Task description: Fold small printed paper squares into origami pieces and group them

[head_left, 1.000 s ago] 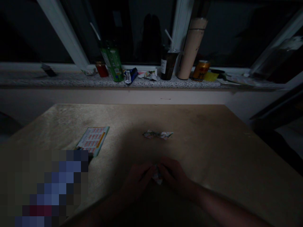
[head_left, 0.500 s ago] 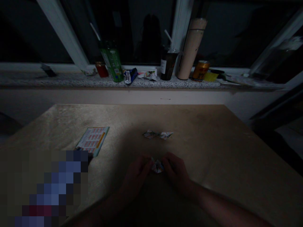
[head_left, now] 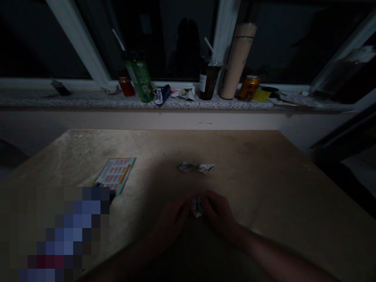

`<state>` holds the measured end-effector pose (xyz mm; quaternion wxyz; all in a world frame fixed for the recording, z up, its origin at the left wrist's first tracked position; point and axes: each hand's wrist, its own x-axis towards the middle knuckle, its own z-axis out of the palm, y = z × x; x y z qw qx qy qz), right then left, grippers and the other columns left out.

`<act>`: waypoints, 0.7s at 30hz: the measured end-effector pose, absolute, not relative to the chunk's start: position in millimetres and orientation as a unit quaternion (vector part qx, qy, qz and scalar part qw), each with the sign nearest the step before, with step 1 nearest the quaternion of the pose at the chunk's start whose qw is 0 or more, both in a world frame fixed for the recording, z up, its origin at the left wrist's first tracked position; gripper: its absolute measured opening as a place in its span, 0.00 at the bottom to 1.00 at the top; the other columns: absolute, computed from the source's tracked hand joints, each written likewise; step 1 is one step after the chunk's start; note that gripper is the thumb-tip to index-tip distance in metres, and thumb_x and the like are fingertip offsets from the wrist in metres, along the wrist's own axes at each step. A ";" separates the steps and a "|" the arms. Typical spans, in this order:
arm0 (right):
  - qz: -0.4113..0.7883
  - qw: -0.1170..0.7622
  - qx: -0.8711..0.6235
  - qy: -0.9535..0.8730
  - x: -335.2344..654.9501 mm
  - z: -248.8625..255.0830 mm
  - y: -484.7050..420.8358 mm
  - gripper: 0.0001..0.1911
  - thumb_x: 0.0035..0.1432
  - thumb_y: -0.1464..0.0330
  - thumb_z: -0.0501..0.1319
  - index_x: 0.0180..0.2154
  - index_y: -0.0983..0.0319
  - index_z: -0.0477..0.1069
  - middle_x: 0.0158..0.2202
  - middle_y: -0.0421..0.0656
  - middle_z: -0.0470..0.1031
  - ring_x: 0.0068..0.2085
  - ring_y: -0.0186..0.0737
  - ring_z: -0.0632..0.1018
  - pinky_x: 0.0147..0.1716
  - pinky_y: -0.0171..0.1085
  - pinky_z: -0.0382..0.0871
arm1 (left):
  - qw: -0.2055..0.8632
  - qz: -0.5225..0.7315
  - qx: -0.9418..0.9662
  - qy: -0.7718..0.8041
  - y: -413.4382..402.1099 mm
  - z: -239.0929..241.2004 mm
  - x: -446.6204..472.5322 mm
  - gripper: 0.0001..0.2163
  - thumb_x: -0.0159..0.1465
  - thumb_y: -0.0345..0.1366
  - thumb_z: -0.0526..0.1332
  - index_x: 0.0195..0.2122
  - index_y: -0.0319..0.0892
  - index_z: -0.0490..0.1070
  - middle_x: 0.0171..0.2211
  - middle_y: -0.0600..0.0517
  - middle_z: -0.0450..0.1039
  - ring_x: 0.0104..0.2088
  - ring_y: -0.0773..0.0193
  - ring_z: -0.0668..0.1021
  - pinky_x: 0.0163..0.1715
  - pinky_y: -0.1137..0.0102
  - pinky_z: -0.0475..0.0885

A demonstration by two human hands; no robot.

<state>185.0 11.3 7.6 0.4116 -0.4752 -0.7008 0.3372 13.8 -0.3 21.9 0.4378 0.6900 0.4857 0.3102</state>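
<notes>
The scene is dim. My left hand (head_left: 173, 217) and my right hand (head_left: 219, 213) meet low on the tan table (head_left: 264, 176), and both pinch a small folded piece of printed paper (head_left: 196, 206) between their fingertips. Just beyond the hands, two small folded paper shapes (head_left: 196, 167) lie side by side on the table, apart from my fingers.
A printed sheet (head_left: 116, 174) lies on the table at the left. Along the stone windowsill (head_left: 73, 100) stand a green carton (head_left: 139, 78), a red jar (head_left: 126, 86), a dark bottle (head_left: 208, 80), a tall beige tumbler (head_left: 236, 58), an orange can (head_left: 248, 87) and scraps of paper.
Both hands slid a little forward with the paper piece. It showed wider between the fingertips half a second ago and is now pressed narrower.
</notes>
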 end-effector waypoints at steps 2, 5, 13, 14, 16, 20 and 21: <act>0.337 0.418 -0.489 -0.688 185.3 6.4 12.7 0.13 0.59 0.67 0.51 0.23 0.62 0.62 0.19 0.37 0.63 0.22 0.32 0.64 0.21 0.31 0.57 | 0.434 0.320 0.679 0.499 -1.3 22.1 13.3 0.13 0.67 0.36 0.50 0.50 0.47 0.67 0.44 0.53 0.75 0.44 0.61 0.76 0.46 0.68 0.67; 0.337 0.429 -0.512 -0.664 186.2 5.8 15.5 0.14 0.59 0.67 0.51 0.22 0.61 0.60 0.18 0.36 0.61 0.21 0.32 0.63 0.20 0.31 0.56 | 0.446 0.331 0.658 0.508 -3.1 25.8 13.0 0.12 0.65 0.37 0.51 0.48 0.45 0.66 0.41 0.52 0.76 0.40 0.61 0.77 0.42 0.68 0.69; 0.330 0.436 -0.519 -0.657 186.1 7.0 14.7 0.13 0.58 0.66 0.50 0.23 0.62 0.61 0.19 0.36 0.61 0.22 0.32 0.63 0.21 0.30 0.56 | 0.418 0.267 0.647 0.579 -4.7 29.6 15.3 0.14 0.51 0.40 0.66 0.36 0.42 0.66 0.30 0.52 0.76 0.30 0.59 0.77 0.30 0.70 0.70; 0.327 0.431 -0.513 -0.666 185.8 6.8 13.9 0.13 0.58 0.66 0.50 0.22 0.62 0.61 0.19 0.36 0.61 0.22 0.31 0.63 0.21 0.30 0.55 | 0.402 0.259 0.651 0.590 -4.9 28.7 15.3 0.14 0.50 0.41 0.66 0.35 0.42 0.67 0.31 0.51 0.76 0.31 0.59 0.77 0.30 0.69 0.70; 0.320 0.424 -0.505 -0.681 185.5 6.5 12.5 0.14 0.58 0.66 0.50 0.22 0.61 0.60 0.19 0.36 0.60 0.22 0.31 0.62 0.21 0.30 0.55 | 0.384 0.249 0.658 0.599 -5.5 27.9 15.5 0.14 0.52 0.43 0.66 0.35 0.42 0.69 0.32 0.51 0.77 0.32 0.57 0.77 0.31 0.68 0.69; 0.311 0.430 -0.520 -0.670 185.7 8.1 11.3 0.13 0.58 0.66 0.51 0.22 0.62 0.61 0.19 0.37 0.62 0.22 0.32 0.63 0.21 0.30 0.56 | 0.390 0.267 0.654 0.591 -6.5 31.7 17.5 0.11 0.55 0.44 0.64 0.35 0.44 0.72 0.34 0.52 0.78 0.35 0.58 0.78 0.37 0.67 0.69; 0.314 0.434 -0.523 -0.663 185.8 9.0 11.3 0.13 0.58 0.66 0.51 0.22 0.62 0.62 0.19 0.37 0.63 0.22 0.32 0.64 0.21 0.30 0.57 | 0.392 0.277 0.647 0.593 -6.5 33.2 18.3 0.11 0.54 0.44 0.64 0.35 0.44 0.73 0.34 0.52 0.78 0.35 0.58 0.78 0.37 0.68 0.69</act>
